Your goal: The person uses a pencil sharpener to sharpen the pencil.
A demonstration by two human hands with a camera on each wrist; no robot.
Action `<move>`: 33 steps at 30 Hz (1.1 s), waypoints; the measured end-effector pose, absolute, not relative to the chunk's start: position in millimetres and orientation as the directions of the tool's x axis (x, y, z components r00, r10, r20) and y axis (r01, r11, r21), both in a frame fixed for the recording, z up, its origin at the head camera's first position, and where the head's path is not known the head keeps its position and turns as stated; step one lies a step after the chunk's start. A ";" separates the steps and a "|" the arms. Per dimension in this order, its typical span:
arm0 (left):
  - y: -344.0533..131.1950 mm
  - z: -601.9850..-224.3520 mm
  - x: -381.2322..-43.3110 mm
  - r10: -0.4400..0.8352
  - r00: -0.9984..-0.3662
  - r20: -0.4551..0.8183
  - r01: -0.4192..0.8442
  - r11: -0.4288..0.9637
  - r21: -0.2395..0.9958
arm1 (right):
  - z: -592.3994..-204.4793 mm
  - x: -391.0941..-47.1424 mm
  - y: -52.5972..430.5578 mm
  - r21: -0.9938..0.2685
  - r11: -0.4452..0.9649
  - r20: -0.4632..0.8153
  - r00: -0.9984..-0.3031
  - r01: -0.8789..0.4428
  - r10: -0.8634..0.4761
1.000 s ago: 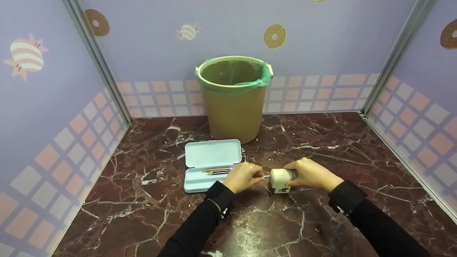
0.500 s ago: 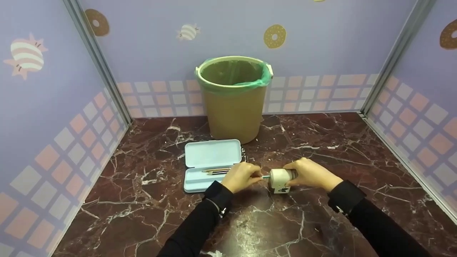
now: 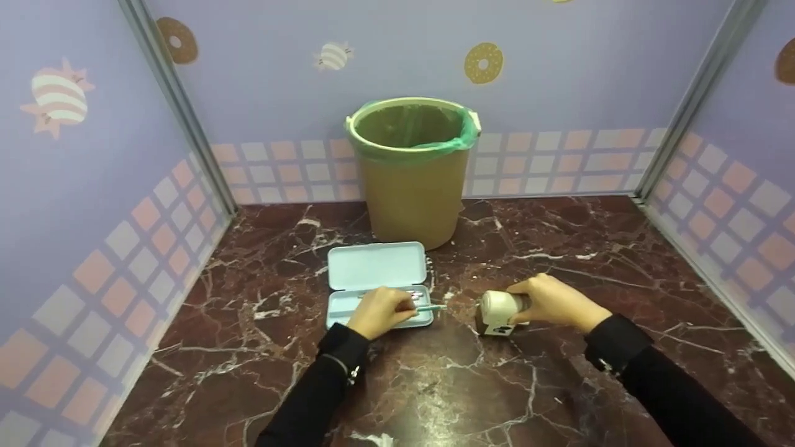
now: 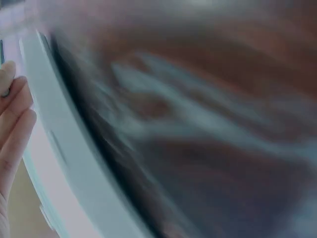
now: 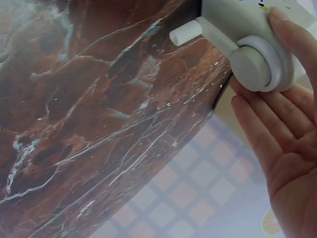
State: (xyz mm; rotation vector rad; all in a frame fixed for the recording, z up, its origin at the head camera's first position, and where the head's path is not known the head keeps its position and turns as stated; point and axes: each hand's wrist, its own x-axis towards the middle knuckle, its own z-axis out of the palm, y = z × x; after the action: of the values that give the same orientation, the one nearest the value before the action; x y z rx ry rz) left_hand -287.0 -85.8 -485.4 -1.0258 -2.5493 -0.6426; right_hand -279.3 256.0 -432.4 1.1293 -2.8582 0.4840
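Observation:
My left hand [image 3: 384, 312] pinches a teal pencil [image 3: 431, 307] over the near half of a light blue pencil case [image 3: 376, 266], which lies with its lid open. The pencil's free end points right, toward the sharpener. Several other pencils [image 3: 415, 293] lie in the case, partly covered by this hand. On the right, my right hand [image 3: 554, 302] grips a white crank pencil sharpener [image 3: 497, 308] standing on the table, thumb on the near side and fingers on the far side. Its crank handle [image 5: 185, 32] shows in the right wrist view. The left wrist view is blurred.
Behind the case stands a tan bin [image 3: 415, 192] with a green liner. Purple printed walls [image 3: 559, 81] close in the back and both sides of the dark red marbled table [image 3: 428, 397]. Small light crumbs lie near the bin and the sharpener.
My left hand has drawn the teal pencil out of the sharpener and moved left with it, over the pencil case. My right hand still holds the sharpener; the head view has shifted slightly.

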 end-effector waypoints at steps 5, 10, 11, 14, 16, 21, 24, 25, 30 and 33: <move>-91.8 -485.4 -281.2 0.561 -0.703 0.437 0.707 0.619 0.342 | -431.9 -280.3 251.4 -0.244 0.676 0.143 -0.715 -0.696 -0.684; -85.4 -481.5 -281.9 0.535 -0.712 0.454 0.698 0.605 0.383 | -434.8 -279.9 250.7 -0.248 0.675 0.148 -0.716 -0.694 -0.682; -83.8 -481.2 -282.1 0.527 -0.717 0.457 0.695 0.594 0.405 | -434.9 -279.8 250.3 -0.246 0.676 0.147 -0.716 -0.695 -0.683; -77.3 -480.4 -282.6 0.497 -0.732 0.465 0.681 0.554 0.479 | -434.2 -279.6 249.2 -0.241 0.686 0.140 -0.724 -0.687 -0.675; -72.0 -479.8 -282.4 0.469 -0.750 0.467 0.662 0.518 0.542 | -433.5 -279.8 249.3 -0.239 0.692 0.136 -0.729 -0.681 -0.671; -54.1 -476.5 -279.4 0.360 -0.817 0.450 0.571 0.400 0.717 | -432.8 -279.6 248.9 -0.240 0.700 0.139 -0.737 -0.673 -0.661; -42.7 -475.4 -275.0 0.274 -0.867 0.416 0.490 0.314 0.814 | -433.7 -279.5 248.0 -0.239 0.698 0.143 -0.735 -0.675 -0.662; -39.0 -475.1 -273.3 0.247 -0.880 0.406 0.466 0.287 0.837 | -434.2 -279.6 248.1 -0.237 0.698 0.144 -0.735 -0.676 -0.663; -22.9 -473.6 -267.2 0.148 -0.923 0.355 0.377 0.167 0.911 | -434.7 -278.4 248.9 -0.237 0.694 0.152 -0.732 -0.680 -0.665; -14.9 -471.7 -266.1 0.112 -0.944 0.311 0.321 0.086 0.943 | -434.3 -278.2 250.2 -0.231 0.689 0.162 -0.725 -0.687 -0.669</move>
State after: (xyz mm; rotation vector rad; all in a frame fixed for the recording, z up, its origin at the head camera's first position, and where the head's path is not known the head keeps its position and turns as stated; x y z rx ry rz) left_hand -266.1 -14.9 -471.7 -0.4417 -2.1928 -1.9739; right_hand -278.2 250.2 -434.3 1.1367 -2.8270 0.4278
